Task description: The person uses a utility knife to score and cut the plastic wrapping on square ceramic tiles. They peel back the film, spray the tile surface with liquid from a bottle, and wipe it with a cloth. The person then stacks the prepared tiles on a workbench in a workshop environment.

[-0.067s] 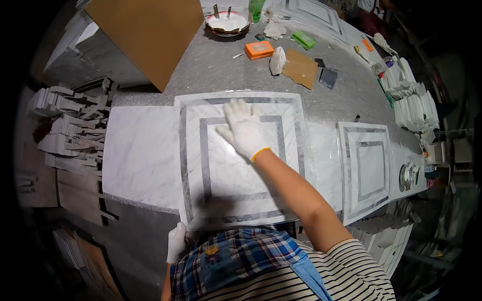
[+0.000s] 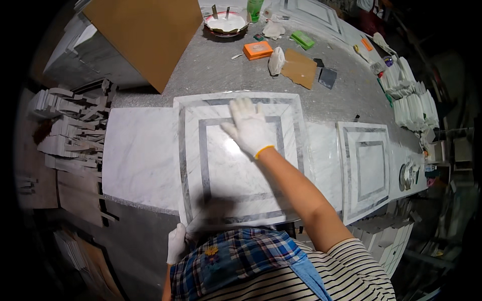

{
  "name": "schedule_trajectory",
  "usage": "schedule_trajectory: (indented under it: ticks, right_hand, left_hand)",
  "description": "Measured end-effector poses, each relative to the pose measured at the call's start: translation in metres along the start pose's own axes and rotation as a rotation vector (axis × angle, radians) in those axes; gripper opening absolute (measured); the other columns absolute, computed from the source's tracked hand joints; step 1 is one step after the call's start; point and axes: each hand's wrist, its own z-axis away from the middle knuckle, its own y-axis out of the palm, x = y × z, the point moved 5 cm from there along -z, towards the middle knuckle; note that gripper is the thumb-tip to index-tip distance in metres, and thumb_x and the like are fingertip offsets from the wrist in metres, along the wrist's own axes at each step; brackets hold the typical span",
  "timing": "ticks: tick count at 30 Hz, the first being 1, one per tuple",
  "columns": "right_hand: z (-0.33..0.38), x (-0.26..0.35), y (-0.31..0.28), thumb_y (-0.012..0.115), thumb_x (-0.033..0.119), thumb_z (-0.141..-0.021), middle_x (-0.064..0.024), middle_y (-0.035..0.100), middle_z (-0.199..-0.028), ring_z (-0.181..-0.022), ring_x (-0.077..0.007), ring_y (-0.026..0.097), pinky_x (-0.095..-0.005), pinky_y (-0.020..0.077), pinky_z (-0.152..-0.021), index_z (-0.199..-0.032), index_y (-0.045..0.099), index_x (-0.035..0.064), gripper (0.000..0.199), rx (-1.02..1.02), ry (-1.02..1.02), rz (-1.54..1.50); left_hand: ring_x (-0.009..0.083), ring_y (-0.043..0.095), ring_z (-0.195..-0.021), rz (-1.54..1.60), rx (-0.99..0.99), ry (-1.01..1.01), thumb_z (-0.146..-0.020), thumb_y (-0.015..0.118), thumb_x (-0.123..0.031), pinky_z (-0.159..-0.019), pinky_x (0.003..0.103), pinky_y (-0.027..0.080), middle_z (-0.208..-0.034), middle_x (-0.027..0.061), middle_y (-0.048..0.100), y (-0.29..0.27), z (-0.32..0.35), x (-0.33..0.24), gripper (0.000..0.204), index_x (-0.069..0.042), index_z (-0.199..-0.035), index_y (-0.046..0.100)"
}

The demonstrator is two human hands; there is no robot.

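Observation:
A square white marble panel [image 2: 236, 173] with two grey inlaid frames lies on the grey work table. My right hand [image 2: 249, 131], in a white glove with a yellow cuff, rests flat on its far middle part, fingers spread and holding nothing. At the panel's near left corner is my left hand [image 2: 175, 244], gloved too, with its fingers curled in. Shadow and my apron hide part of that hand, so whether it grips the panel's edge or something else is unclear.
A plain white slab [image 2: 140, 155] extends left from under the panel. To the right lies a smaller inlaid panel [image 2: 369, 170]. Farther back are a bowl of white paste [image 2: 226, 22], an orange box [image 2: 257, 50], a green box [image 2: 302, 40] and brown sandpaper [image 2: 299, 68]. A large brown board [image 2: 150, 40] leans at left.
My right hand has slid slightly to the right across the panel. The left hand stays at the near corner.

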Motion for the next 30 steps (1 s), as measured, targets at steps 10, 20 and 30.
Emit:
schedule_trajectory:
  ticks: [10,20,30]
  right_hand:
    - [0.000,-0.125,-0.026,0.054,0.055,-0.101,-0.0174,0.052,-0.155,-0.146,-0.0361,0.044,-0.0572,0.0242,-0.123,-0.150,0.053,0.0085,0.067,-0.109,0.145,0.209]
    - [0.000,-0.139,-0.032,0.058,0.052,-0.099,-0.0120,0.065,-0.137,-0.132,-0.0329,0.054,-0.0547,0.0339,-0.114,-0.136,0.065,0.0132,0.054,-0.079,0.162,0.125]
    - [0.074,-0.140,-0.042,0.055,0.050,-0.102,-0.0119,0.062,-0.143,-0.135,-0.0338,0.053,-0.0521,0.0378,-0.114,-0.143,0.060,0.0128,0.056,-0.136,0.224,0.133]
  left_hand:
    - [0.0103,0.054,-0.063,0.262,-0.131,-0.250,-0.111,0.054,-0.037,-0.059,0.030,0.042,-0.074,0.0024,0.064,0.020,0.011,-0.016,0.048,-0.003,-0.079,0.066]
    - [0.0097,0.059,-0.063,0.402,-0.180,-0.184,-0.110,0.059,-0.040,-0.059,0.027,0.045,-0.078,0.0043,0.071,0.005,0.004,0.010,0.045,-0.003,-0.088,0.071]
    - [0.0188,0.064,-0.060,0.472,-0.245,-0.086,-0.107,0.064,-0.039,-0.058,0.034,0.052,-0.072,0.0117,0.069,-0.024,-0.022,-0.009,0.046,-0.003,-0.077,0.066]
